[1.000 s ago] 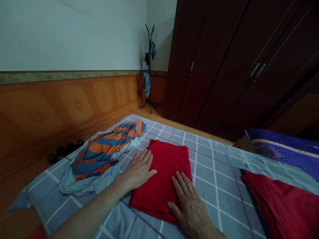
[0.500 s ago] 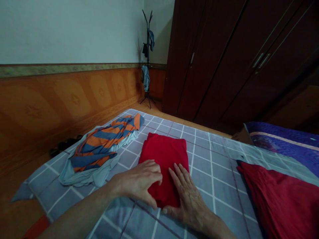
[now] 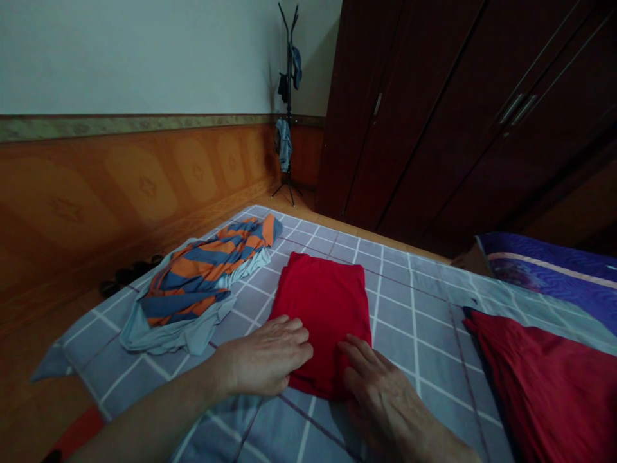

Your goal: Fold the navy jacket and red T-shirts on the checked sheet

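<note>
A folded red garment (image 3: 326, 302) lies flat on the checked bed sheet in front of me, in a neat rectangle. My left hand (image 3: 272, 352) is closed on its near left edge, the fingers together and the thumb tucked out of sight. At the near right corner, my right hand (image 3: 380, 386) has its fingers bent over the cloth, and its thumb is hidden beneath. Left of the garment is a loose heap of clothing: an orange and blue striped piece (image 3: 207, 263) on top of a light blue piece (image 3: 180, 337).
Red clothes with a dark edge (image 3: 544, 366) lie stacked at the right on the grey-blue checked sheet (image 3: 405, 308). Behind them is a purple bundle (image 3: 544, 260). A coat stand (image 3: 289, 96), dark wardrobe (image 3: 414, 103) and shoes (image 3: 125, 273) stand beyond the bed.
Both hands have curled their fingers in on the near edge of the red garment; they were more spread before. The right thumb has gone out of sight. My view has shifted slightly.
</note>
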`<state>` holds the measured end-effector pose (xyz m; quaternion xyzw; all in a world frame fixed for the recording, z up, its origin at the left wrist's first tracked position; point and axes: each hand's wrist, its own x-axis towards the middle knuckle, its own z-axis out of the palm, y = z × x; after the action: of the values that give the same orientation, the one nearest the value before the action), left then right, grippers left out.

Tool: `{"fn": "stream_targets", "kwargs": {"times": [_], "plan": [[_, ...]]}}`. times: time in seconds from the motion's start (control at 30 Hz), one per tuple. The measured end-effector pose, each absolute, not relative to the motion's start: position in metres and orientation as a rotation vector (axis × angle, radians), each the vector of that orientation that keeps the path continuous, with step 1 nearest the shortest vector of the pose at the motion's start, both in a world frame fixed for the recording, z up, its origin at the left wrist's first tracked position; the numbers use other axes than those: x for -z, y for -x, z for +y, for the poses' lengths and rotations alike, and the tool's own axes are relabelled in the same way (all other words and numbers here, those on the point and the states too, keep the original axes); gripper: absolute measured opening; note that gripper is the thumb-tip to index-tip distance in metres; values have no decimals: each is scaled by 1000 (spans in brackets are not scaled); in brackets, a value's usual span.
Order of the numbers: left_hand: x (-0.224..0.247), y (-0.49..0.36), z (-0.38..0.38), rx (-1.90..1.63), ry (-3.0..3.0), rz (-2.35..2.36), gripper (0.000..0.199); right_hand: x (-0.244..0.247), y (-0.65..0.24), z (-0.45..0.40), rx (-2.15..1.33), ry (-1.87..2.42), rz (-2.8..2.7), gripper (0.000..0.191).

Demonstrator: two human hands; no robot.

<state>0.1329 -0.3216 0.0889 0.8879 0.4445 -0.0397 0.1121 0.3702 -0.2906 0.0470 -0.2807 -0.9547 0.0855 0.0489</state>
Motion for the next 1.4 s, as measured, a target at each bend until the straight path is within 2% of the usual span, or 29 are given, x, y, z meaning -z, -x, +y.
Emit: {"fn": "stream_targets", "kwargs": {"times": [0.13,0.37,0.43,0.53,0.63,0.7,0.8,0.97,1.1,1.17,1.3,1.4], "plan": [[-83,-130,-325,113,-2594,1349,24,-49,-371,-289,-211,879,-2877,27],[-83,-120,-320,233,-2574,1374,5,-50,-380,-294,-279,854,-2945,24],[-88,-124,-319,229,-2541,1374,15,-55,-379,-294,-337,846,-2915,20],[-88,-138,-317,30,-2547,1392,19,-58,-368,-291,-354,876,-2785,17],[-74,-158,-314,-195,-2565,1428,12,-41,-354,-287,-184,906,-2623,27],[-60,-166,-313,-237,-2571,1443,29,-21,-349,-287,-67,935,-2570,40],[-43,-162,-314,-105,-2557,1420,63,2,-350,-287,-23,1034,-2593,55],[-43,-134,-318,115,-2419,1618,85,5,-353,-288,-74,1134,-2612,62],[-53,-135,-313,110,-2391,1748,77,-1,-351,-288,-89,1141,-2618,66],[-55,-146,-305,46,-2488,1625,72,0,-351,-288,-90,1119,-2617,67],[-47,-160,-276,25,-2640,1295,75,2,-352,-288,-93,1122,-2613,74],[-40,-157,-251,38,-2579,1647,69,1,-352,-289,-130,1174,-2629,75]]}}
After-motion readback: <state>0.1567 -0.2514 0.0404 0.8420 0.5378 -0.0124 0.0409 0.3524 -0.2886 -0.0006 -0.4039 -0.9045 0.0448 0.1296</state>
